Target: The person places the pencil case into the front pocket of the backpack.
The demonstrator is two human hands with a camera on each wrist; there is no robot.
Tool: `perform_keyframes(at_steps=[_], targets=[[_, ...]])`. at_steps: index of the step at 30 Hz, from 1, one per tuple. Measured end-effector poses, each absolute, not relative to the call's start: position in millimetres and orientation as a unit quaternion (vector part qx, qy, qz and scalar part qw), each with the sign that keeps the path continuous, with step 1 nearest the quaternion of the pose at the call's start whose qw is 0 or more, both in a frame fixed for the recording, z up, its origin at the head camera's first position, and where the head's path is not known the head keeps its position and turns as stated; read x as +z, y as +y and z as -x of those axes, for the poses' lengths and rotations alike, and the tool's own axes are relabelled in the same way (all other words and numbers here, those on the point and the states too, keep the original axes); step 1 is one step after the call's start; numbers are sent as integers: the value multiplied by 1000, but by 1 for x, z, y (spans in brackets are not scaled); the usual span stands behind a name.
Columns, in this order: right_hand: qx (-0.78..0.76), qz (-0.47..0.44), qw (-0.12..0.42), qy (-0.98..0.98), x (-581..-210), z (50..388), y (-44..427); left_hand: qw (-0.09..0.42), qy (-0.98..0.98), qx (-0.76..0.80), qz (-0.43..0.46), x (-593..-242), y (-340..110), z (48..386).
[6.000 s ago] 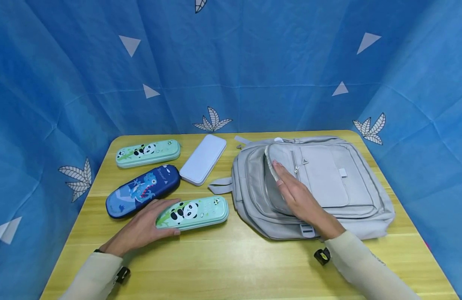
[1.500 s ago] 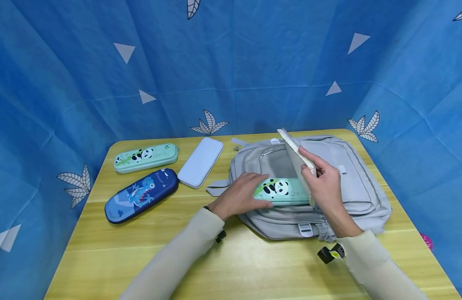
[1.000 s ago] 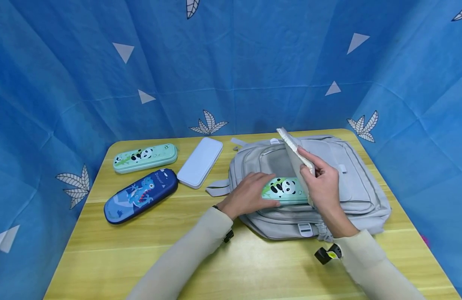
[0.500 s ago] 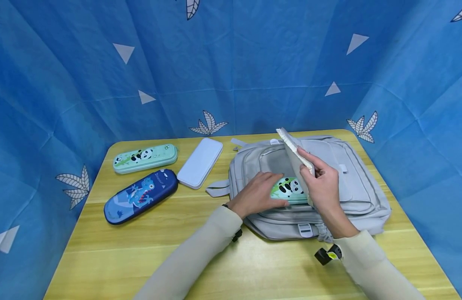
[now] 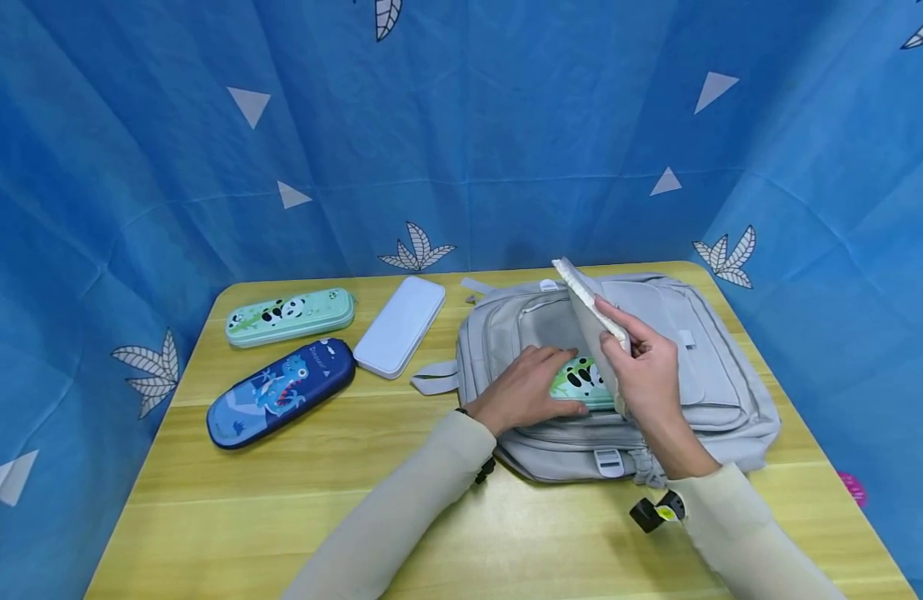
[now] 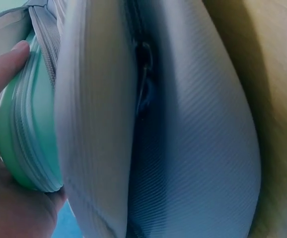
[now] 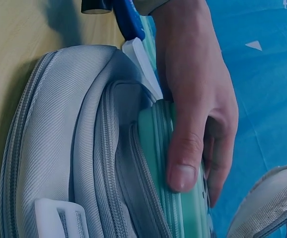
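Blue cloth with white leaves and triangles hangs at the back and on both sides. Close in, my left fingers are wrapped round one end of a green panda case. It sits partly in the front pocket of the gray backpack, and its far end hides behind the flap. My right fingers pinch the edge of that flap and hold it up. If they let go, I think the flap could flop down on the case and my left fingers. A zip runs right by the case, so if I push crooked, the case might snag there. If my left fingers got loose too soon, the case could slide out, because its near end seems to stick out. The backpack lies flat and looks soft, so a hard push might scoot it over the table. Off to my left lie a dark blue dinosaur case, a second panda case just beside it and a plain white case, all well apart from my fingers, so I doubt they'd get bumped. Under it all, the table is yellow wood with rounded back corners, and it shines a bit near me.
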State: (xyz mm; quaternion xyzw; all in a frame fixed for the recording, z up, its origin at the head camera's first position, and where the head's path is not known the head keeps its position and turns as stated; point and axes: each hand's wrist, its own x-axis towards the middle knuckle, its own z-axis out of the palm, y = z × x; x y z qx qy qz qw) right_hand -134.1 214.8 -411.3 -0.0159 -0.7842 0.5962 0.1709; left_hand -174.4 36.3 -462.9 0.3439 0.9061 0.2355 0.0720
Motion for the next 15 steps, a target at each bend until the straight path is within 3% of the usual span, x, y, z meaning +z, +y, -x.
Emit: perform_keyframes(at_steps=[7,15], targets=[[594,18,176,-785,-411,135,219,63,901,233,-360,-463,28,173],[568,-35,137,-811,-407,136,229,64,895,247,-366,-464,14,170]])
